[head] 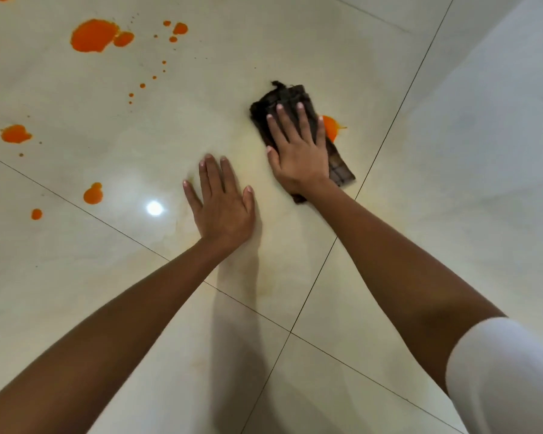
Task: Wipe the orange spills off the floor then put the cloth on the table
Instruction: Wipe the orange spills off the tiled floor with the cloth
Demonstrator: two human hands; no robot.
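At centre right, the right hand presses flat, fingers straight, on the folded dark brown checked cloth, beside an orange spill. The left hand lies open on the glossy cream floor tiles. More orange puddles are at upper left.

Glossy pale tiled floor under scattered orange spills and a dark folded cloth.
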